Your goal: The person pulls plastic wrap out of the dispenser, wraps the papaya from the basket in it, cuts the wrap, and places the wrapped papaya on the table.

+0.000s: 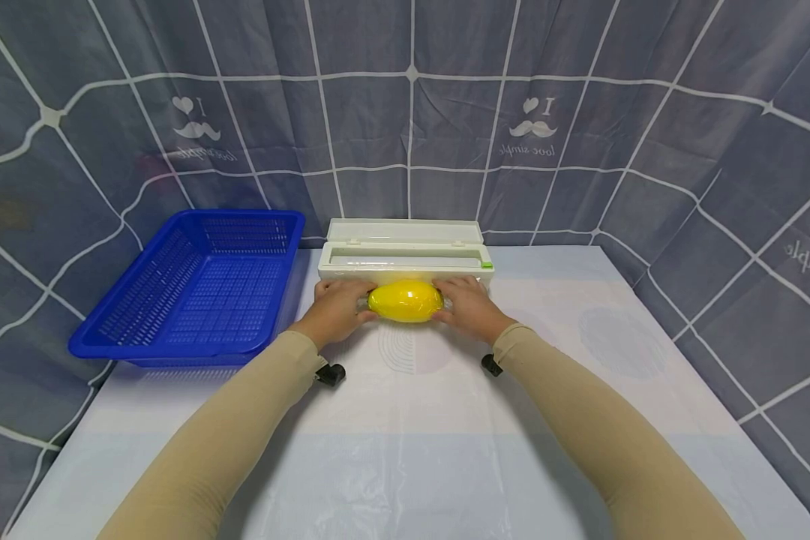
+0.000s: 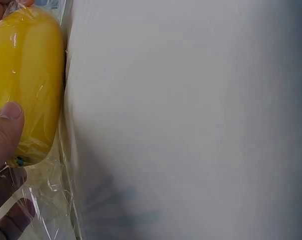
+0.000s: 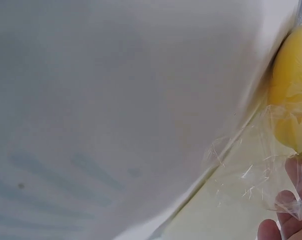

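Observation:
A yellow oval fruit [image 1: 406,301] is wrapped in clear cling film, lying crosswise between both hands in front of a white cling film dispenser [image 1: 405,274]. My left hand [image 1: 340,307] grips its left end; in the left wrist view the thumb [image 2: 9,125] presses on the fruit and fingers show through loose film [image 2: 45,200] below. At the other end my right hand [image 1: 471,306] holds the fruit and its film. In the right wrist view, fingertips [image 3: 291,192] lie under crinkled film [image 3: 253,172] by the fruit's greenish tip. The dispenser's lid [image 1: 405,230] is raised.
A blue plastic basket [image 1: 280,300] stands at the left of the table [image 1: 405,465]. A green slider [image 1: 487,265] sits at the dispenser's right end. Behind and at the sides hangs a grey curtain [image 1: 364,127] with white lines.

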`<state>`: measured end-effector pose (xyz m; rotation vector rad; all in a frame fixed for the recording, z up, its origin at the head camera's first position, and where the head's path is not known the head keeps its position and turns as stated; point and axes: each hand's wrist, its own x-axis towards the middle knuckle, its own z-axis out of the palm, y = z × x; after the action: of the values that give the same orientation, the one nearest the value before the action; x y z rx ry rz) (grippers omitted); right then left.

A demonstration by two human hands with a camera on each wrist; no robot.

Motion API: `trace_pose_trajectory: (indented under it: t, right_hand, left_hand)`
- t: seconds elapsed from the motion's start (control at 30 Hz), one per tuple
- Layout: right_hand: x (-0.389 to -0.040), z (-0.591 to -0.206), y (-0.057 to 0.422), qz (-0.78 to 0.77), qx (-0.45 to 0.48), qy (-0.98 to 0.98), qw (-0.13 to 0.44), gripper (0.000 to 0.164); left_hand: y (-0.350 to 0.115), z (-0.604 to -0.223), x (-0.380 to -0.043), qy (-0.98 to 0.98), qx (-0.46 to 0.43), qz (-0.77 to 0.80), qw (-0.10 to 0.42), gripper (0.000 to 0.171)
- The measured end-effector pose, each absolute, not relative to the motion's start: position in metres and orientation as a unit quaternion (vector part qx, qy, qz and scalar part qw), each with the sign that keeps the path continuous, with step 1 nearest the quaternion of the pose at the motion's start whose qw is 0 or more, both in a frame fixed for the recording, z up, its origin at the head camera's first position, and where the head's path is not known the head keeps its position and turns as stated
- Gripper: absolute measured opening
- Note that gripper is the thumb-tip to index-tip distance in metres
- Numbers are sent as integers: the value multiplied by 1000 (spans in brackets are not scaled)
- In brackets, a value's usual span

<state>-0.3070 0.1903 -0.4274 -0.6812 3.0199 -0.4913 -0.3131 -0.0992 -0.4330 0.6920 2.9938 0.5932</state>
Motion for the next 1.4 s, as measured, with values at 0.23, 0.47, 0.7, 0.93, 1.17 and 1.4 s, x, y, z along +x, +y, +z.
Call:
trace_pose_trajectory:
  t: [0.23, 0.47, 0.7, 0.93, 1.17, 1.4]
  right_hand:
    - [-306, -429, 191, -163, -216, 963, 3, 74]
    - [-307, -430, 192, -158, -220, 963, 0, 74]
    - [-307, -431, 193, -163, -219, 962, 6, 72]
    - [-306, -429, 195, -166, -220, 961, 15, 74]
    - [-304, -426, 199, -177, -223, 958, 17, 76]
    - [-302, -425, 204, -196, -215, 956, 21, 75]
  left_hand:
    - [-100, -435, -313, 958, 220, 184, 4, 61]
    - [-101, -435, -313, 958, 215, 192, -5, 62]
    - [-102, -435, -314, 958, 215, 190, -13, 62]
    - [-101, -432, -313, 958, 210, 193, -27, 61]
    - [-102, -429, -311, 954, 213, 208, -48, 57]
    - [-102, -429, -312, 949, 217, 219, -71, 54]
